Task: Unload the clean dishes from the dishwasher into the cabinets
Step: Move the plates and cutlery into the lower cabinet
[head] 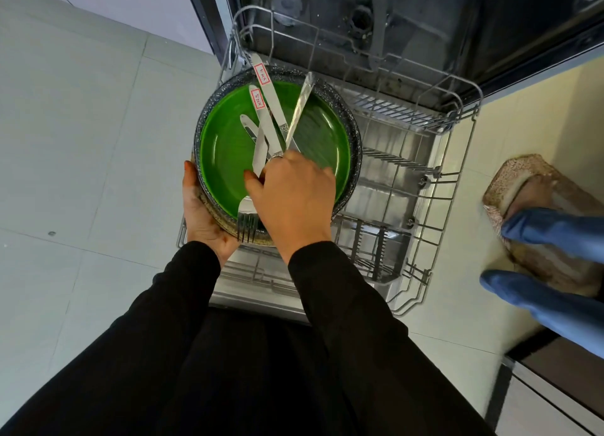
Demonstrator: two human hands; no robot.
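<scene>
Cutlery bunched in my right hand could slide off the green plate, whose stack my left hand grips by its near-left edge.

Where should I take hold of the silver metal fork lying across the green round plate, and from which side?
Take the silver fork by its handle, from above on the far side. Its tines overhang the near rim of the green round plate, and the right hand already covers part of the handle.
</scene>
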